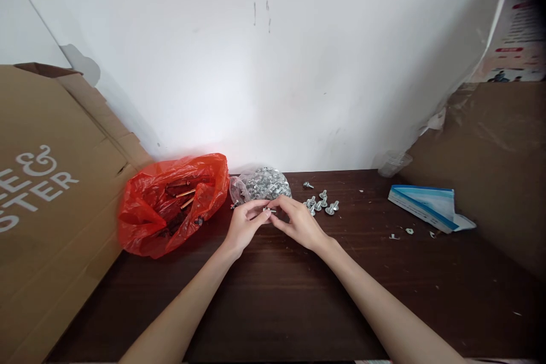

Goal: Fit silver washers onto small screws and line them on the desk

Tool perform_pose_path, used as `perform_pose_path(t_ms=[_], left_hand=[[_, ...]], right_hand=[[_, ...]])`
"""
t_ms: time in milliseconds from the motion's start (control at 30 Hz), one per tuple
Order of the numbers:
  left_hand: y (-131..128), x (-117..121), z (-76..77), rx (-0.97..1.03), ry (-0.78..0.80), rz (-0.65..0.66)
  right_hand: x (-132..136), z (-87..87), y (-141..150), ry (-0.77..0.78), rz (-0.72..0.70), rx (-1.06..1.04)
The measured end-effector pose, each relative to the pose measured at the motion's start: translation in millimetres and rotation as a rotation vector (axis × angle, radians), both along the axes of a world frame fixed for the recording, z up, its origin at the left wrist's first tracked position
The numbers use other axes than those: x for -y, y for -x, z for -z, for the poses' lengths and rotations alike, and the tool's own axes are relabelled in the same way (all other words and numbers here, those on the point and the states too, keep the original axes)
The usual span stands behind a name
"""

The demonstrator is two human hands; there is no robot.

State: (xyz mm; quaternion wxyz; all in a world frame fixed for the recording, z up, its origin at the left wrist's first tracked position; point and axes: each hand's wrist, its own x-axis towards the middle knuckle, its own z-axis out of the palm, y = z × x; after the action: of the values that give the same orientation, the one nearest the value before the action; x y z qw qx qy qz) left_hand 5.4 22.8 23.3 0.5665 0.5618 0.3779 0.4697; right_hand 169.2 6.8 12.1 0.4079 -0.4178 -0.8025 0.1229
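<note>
My left hand (245,223) and my right hand (296,220) meet over the dark wooden table (273,296), fingertips together around a small silver bolt (268,211). Both hands pinch it; whether a nut is on it is too small to tell. Just behind the hands lies a clear plastic bag of silver hardware (264,183). A small group of loose silver bolts (321,203) lies right of my right hand. Left of my left hand, a red plastic bag (170,202) holds long copper-coloured bolts.
A large brown cardboard box (46,210) leans at the left edge. A blue and white packet (429,206) lies at the right, with cardboard (495,165) behind it. A white wall (273,68) rises at the table's back. Small scraps dot the table at the right.
</note>
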Motion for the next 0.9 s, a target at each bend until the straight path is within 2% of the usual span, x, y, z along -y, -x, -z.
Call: perform_pose_path(t_ms=[500,700,900], left_hand=[[3.9,-2.0,-0.3,0.19,0.148,-0.015],[4.6,-1.7,-1.2,0.182,0.139,-0.015],[3.2,-1.4,-2.8,0.13,0.134,-0.079]], right_hand=[[-0.4,-0.8,0.1,-0.036,0.031,-0.083],[-0.1,-0.7,-0.1,-0.038,0.016,-0.097],[0.0,-0.8,0.4,-0.062,0.028,-0.097]])
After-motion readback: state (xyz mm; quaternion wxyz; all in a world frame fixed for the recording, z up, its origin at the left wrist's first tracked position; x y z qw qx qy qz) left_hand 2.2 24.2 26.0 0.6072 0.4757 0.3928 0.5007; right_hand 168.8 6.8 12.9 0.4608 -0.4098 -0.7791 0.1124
